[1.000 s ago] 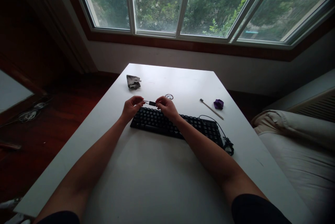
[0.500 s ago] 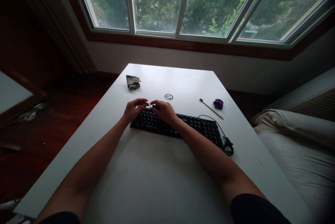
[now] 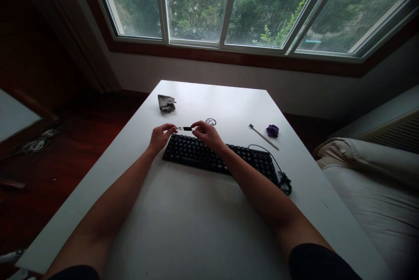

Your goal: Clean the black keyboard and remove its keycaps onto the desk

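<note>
Over the rear left part of a black keyboard (image 3: 203,152), both hands hold a small black piece (image 3: 187,128) with thin, light wire-like ends. The fingertips of my left hand (image 3: 161,136) are closed in a pinch on its left end. My right hand (image 3: 207,134) pinches at its right end, where the fingers cover part of it. The exact kind of the piece is too small to make out. The keyboard lies flat on the white table (image 3: 183,219), its cable (image 3: 285,182) bundled at the right end. Behind my right hand lies a thin dark ring (image 3: 211,121).
A crumpled grey rag (image 3: 166,104) lies at the far left of the table. To the right are a toothbrush-like stick (image 3: 264,137) and a crumpled purple cloth (image 3: 272,131). A light padded seat (image 3: 363,192) stands beside the table's right edge, and a window (image 3: 203,5) is beyond.
My hands have drawn a little apart, the left one moving left. The black piece, mostly covered by the fingers before, now shows between them.
</note>
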The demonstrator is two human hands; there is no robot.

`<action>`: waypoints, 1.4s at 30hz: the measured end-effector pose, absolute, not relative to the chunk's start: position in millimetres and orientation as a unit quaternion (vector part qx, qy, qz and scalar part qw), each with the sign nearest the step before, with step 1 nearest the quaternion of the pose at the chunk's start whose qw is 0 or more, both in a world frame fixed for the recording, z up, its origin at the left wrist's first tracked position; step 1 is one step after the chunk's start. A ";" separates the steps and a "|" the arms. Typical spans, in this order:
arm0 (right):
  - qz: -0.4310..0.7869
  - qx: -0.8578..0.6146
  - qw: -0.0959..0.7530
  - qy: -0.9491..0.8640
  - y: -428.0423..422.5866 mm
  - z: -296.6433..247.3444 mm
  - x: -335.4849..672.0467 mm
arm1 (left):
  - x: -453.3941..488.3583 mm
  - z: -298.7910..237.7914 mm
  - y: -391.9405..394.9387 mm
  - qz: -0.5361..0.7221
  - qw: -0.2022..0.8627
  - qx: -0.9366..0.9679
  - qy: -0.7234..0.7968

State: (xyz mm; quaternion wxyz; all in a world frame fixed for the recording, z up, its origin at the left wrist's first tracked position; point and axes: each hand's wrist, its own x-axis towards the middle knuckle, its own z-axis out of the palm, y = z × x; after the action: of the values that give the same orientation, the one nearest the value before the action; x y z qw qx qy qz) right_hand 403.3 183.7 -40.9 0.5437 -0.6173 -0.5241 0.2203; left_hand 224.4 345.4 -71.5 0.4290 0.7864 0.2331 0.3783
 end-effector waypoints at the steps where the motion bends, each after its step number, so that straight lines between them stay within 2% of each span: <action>1: 0.256 -0.591 0.575 -0.504 185.5 -40.5 401.8 | 224.0 -71.7 345.8 0.375 0.438 0.783 0.233; 5: 0.335 -0.520 0.641 -0.456 192.7 -36.3 395.4 | 223.3 -71.1 345.2 0.371 0.464 0.773 0.222; 9: 0.353 -0.509 0.617 -0.485 205.1 -33.2 391.7 | 221.9 -73.2 348.0 0.360 0.486 0.766 0.218; 27: 0.113 -0.701 0.463 -0.531 254.9 -30.3 358.6 | 204.2 -97.8 388.0 0.309 0.349 0.849 0.251; 36: 0.042 -0.733 0.443 -0.515 260.8 -30.3 345.0 | 202.4 -97.9 389.6 0.302 0.362 0.845 0.252; 42: 0.080 -0.725 0.460 -0.506 262.5 -31.4 346.2 | 202.6 -99.0 391.0 0.289 0.360 0.850 0.254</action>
State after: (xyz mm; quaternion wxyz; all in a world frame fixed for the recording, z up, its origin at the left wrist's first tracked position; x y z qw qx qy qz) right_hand 346.2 262.5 -31.4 0.4602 -0.7254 -0.5056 0.0803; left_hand 202.6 391.0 -99.0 0.3601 0.8498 0.2541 0.2890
